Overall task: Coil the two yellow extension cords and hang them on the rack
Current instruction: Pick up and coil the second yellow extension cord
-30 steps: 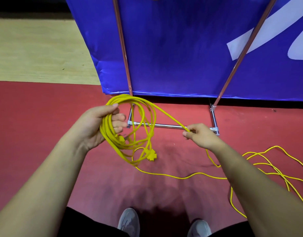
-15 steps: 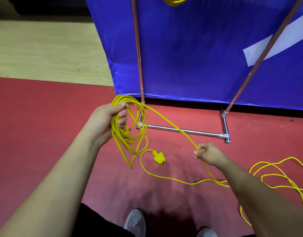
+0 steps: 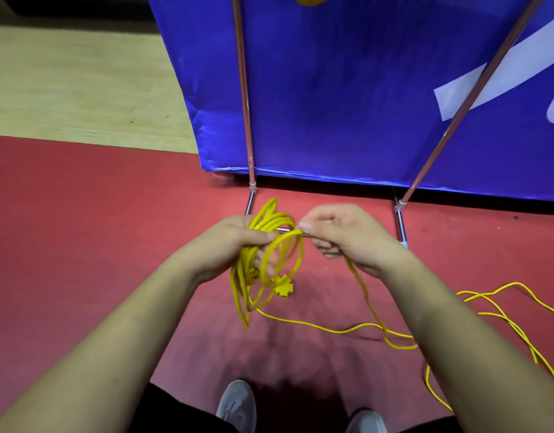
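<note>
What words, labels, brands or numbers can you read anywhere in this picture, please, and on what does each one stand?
No text can be read.
The blue banner bears only parts of large white shapes, cut off by the picture's edge; whether they are letters cannot be told.
The socket end of the yellow cord and the grey shoes show no legible marking.

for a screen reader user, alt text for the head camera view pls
A person's left hand grips a yellow cord coil while the right hand pinches the loose cord beside it; the rest trails over the red floor.
</note>
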